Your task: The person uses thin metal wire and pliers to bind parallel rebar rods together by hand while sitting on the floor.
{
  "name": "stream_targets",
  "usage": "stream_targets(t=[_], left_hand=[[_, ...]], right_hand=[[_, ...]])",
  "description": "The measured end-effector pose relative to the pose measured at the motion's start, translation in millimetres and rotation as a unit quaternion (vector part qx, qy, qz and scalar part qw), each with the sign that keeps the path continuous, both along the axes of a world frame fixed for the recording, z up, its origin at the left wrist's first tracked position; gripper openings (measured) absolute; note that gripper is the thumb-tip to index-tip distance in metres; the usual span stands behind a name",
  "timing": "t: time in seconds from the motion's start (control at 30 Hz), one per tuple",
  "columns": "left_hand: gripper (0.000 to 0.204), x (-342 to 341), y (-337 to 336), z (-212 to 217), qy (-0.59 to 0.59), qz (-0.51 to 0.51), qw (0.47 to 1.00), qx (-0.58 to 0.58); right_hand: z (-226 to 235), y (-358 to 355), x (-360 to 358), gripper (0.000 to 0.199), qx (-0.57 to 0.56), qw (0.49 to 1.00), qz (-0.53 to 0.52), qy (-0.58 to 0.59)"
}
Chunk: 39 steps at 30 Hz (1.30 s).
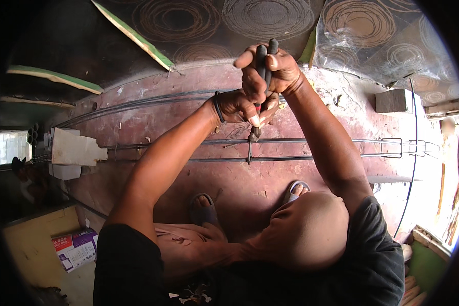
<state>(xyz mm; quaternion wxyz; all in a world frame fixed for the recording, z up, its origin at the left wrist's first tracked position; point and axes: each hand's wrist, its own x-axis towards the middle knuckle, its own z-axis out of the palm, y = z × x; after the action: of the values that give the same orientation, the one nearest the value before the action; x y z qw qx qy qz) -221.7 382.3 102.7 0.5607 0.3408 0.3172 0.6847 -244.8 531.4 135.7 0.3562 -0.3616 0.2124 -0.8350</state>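
Gripping the pincers [260, 92] in both fists — right hand [270, 71] high on the handles, left hand [239, 104] below — jaws down on steel rods [311, 149] across the reddish workbench [188, 122]; patterned flooring [214, 20] beyond.

Both bare forearms rise from the lower edge and meet at centre top. Right hand [270, 69] uppermost, fist closed, knuckles up, thumb extended. Left hand [239, 107] just below and touching it, fingers curled shut, a dark band at its wrist. Elbows bent.
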Motion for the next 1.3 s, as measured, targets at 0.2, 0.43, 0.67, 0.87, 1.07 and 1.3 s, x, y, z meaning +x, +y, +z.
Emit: stream_targets(t=[0.2, 0.43, 0.67, 0.87, 1.07, 1.3], left_hand=[[0.061, -16, -57, 38, 0.071, 0.249, 0.944, -0.203], [0.067, 68, 6, 31, 0.333, 0.563, 0.696, -0.295], [0.037, 72, 10, 5, 0.383, 0.539, 0.674, -0.330], [0.065, 30, -68, 18, 0.541, 0.293, 0.752, -0.237], [0.016, 12, -53, 20, 0.682, 0.078, 0.636, -0.352], [0.010, 15, -59, 17, 0.738, 0.124, 0.609, -0.262]], right_hand=[[23, -17, 25, 0.027, 0.247, 0.901, -0.336, -0.117], [28, -49, 47, 0.023, 0.400, 0.668, -0.626, -0.041], [27, -65, 56, 0.021, 0.453, 0.581, -0.674, 0.055], [30, -50, 41, 0.030, 0.424, 0.661, -0.614, 0.080], [26, -3, 20, 0.037, 0.447, 0.787, -0.425, 0.011], [1, 19, 11, 0.039, 0.292, 0.891, -0.346, -0.036]])
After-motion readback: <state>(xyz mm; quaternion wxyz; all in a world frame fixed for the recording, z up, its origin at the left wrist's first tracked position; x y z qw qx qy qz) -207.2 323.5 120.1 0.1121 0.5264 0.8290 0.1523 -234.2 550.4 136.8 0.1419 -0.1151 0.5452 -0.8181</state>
